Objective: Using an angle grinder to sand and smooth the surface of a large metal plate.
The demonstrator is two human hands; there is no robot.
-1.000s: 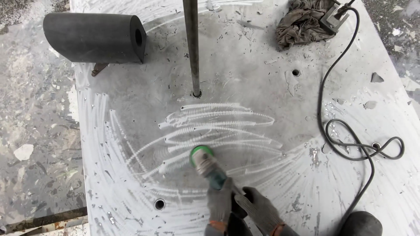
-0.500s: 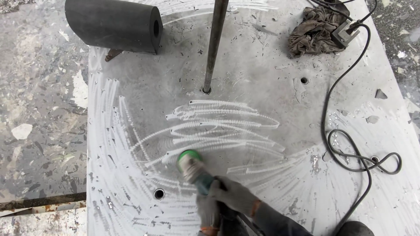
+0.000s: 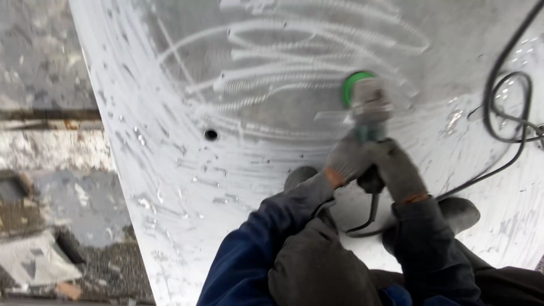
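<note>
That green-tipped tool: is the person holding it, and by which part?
Yes. Both gloved hands grip the grinder by its body behind the green head: left hand and right hand side by side, on the scuffed metal sheet.

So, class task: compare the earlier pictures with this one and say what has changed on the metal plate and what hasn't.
The grinder has moved right across the plate. The view has tilted down, so the roll, rod and rag are gone. Both gloved hands, left and right, still grip it; the cable still lies on the right.

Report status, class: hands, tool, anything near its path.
Left hand and right hand both gloved, shut on grinder. Grinder head on scuffed metal plate. Black cable loops just right of it; small hole to the left.
</note>
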